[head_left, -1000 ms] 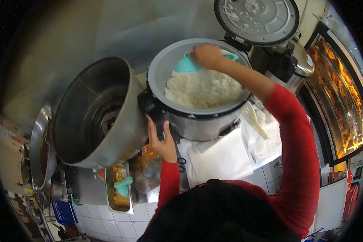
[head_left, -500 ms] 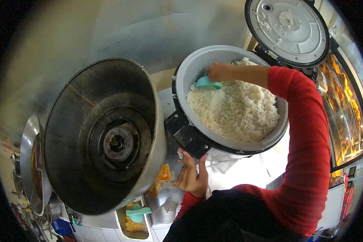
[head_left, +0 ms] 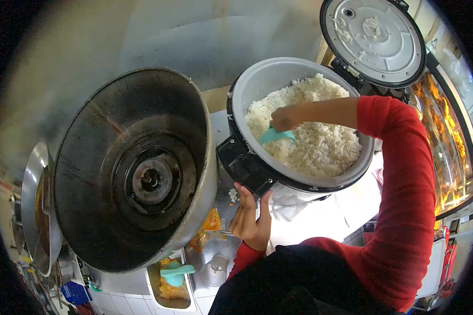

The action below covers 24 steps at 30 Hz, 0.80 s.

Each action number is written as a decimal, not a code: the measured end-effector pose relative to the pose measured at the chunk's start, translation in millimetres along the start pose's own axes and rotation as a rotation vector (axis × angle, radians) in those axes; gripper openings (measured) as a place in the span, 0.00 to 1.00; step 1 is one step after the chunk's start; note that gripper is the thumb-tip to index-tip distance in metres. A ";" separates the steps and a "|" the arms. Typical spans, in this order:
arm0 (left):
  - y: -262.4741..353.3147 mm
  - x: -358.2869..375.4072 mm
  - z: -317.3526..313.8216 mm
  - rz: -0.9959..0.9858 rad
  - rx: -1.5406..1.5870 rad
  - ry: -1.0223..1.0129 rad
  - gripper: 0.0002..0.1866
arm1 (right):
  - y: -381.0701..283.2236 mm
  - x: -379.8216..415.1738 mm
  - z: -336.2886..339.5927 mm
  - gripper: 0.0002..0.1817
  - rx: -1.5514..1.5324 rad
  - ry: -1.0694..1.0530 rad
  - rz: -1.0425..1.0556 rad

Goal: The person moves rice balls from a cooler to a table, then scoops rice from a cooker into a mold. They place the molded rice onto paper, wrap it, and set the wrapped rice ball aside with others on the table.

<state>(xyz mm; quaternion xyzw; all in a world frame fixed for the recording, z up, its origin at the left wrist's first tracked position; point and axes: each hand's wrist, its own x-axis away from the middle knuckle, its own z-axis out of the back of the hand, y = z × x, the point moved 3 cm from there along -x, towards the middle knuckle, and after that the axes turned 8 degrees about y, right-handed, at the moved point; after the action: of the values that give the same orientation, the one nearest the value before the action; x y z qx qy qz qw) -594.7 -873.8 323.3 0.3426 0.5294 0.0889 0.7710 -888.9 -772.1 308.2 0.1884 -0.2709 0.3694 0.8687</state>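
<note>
No text, labels or numbers are legible

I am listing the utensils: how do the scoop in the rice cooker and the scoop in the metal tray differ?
The cooker scoop is in the right hand; the tray scoop lies unheld. The cooker scoop is among white rice; the tray scoop sits over yellowish food. The hand hides the cooker scoop's handle; the tray scoop's handle shows. Both are turquoise.
</note>
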 end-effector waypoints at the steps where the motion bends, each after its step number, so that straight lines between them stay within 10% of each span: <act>1: -0.2 0.1 0.6 0.001 0.001 0.003 0.29 | -15.5 21.0 -2.3 0.16 -0.012 0.041 0.090; 7: 3.2 -1.6 1.6 -0.006 -0.025 0.037 0.27 | -35.4 82.5 -22.1 0.18 0.508 0.422 0.971; 8: 2.5 -0.4 2.0 0.008 -0.024 0.032 0.27 | -42.2 112.8 1.9 0.21 -0.048 0.135 0.281; 11: 1.6 0.0 -0.3 -0.023 0.018 0.096 0.27 | -27.8 163.4 17.7 0.24 -0.327 -0.064 -0.008; 24: 2.1 5.2 0.4 0.010 -0.013 0.061 0.27 | 4.1 191.2 12.1 0.17 -0.638 -0.203 -0.226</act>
<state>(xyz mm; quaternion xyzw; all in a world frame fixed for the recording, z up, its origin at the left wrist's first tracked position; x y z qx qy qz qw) -591.7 -869.8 320.8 0.3376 0.5502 0.1065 0.7562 -785.0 -672.5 434.8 -0.0281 -0.4349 0.1471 0.8879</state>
